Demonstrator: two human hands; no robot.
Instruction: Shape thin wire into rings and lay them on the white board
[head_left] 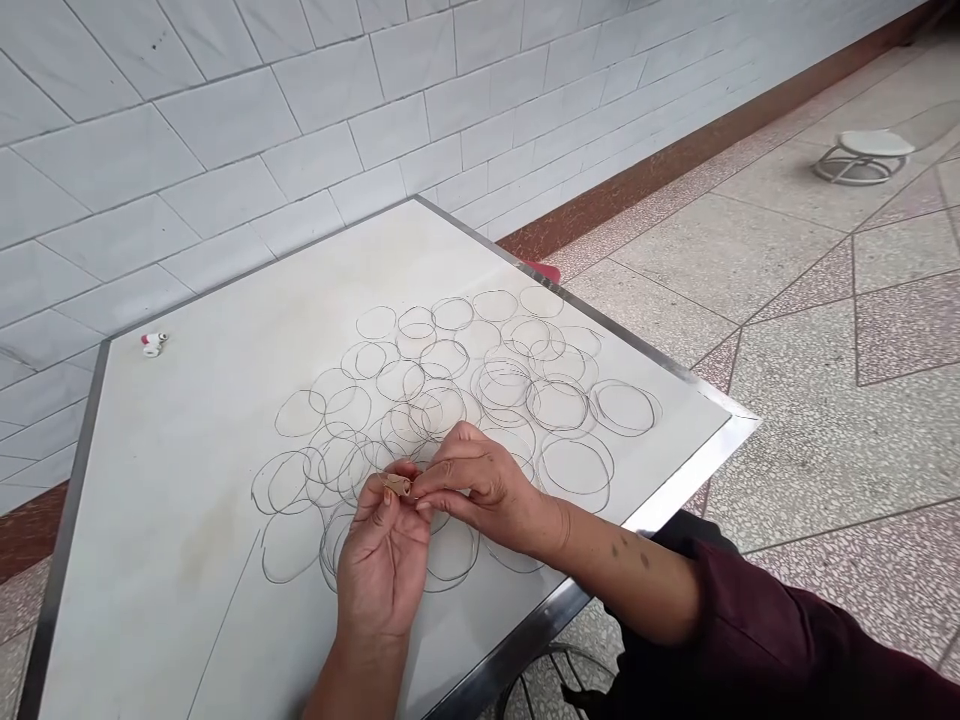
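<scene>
My left hand [384,560], palm up near the table's front edge, pinches a small tan piece [397,485] between thumb and fingers. The piece looks rolled or folded, with a dark opening at its right end; its kind is unclear. My right hand [487,485] comes in from the right, its thumb and fingertips closed together right beside that end. What those fingertips hold is too small to make out. Many thin dark wire rings [556,402] lie overlapping on the white table [225,400] around and beyond both hands.
Two small white pieces [154,344], one with a pink part, lie at the table's left. A metal edge [637,330] frames the tabletop. Behind it stands a white tiled wall [322,110]. A low round stool [870,150] is on the floor to the right.
</scene>
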